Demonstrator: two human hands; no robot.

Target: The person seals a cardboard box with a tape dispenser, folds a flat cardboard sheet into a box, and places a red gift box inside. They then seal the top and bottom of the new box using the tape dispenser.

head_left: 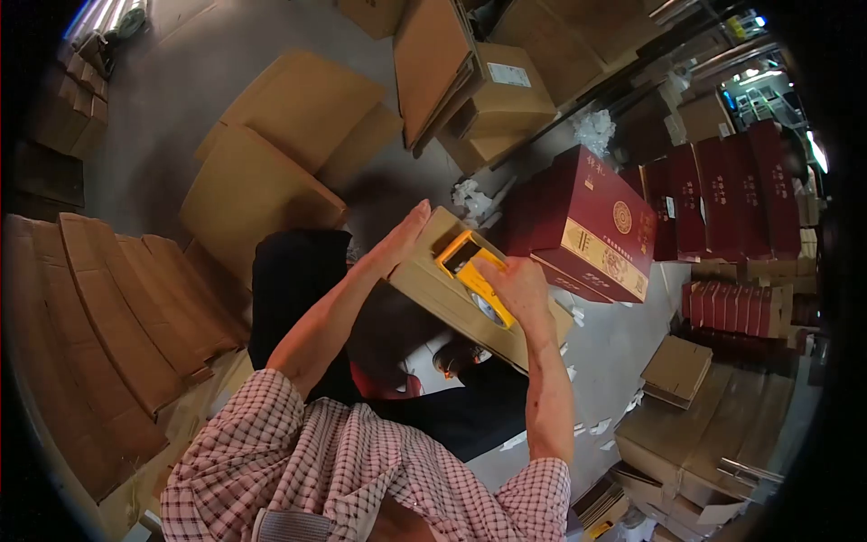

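A long brown cardboard box (424,287) lies across in front of my knees. My right hand (518,287) is closed round a yellow tape dispenser (466,255), which rests on the box's top face. A roll shows inside the dispenser's frame. At the box's left end, my left hand (405,237) lies along the edge with its fingers stretched out, holding nothing. Just right of the box stands a dark red printed carton (605,221) with a gold band.
Flattened cardboard (117,325) leans in a row at the left. Open brown cartons (262,194) lie ahead. More red cartons (722,194) line the right side, above brown boxes (713,425). Crumpled plastic (594,131) and paper scraps lie on the floor.
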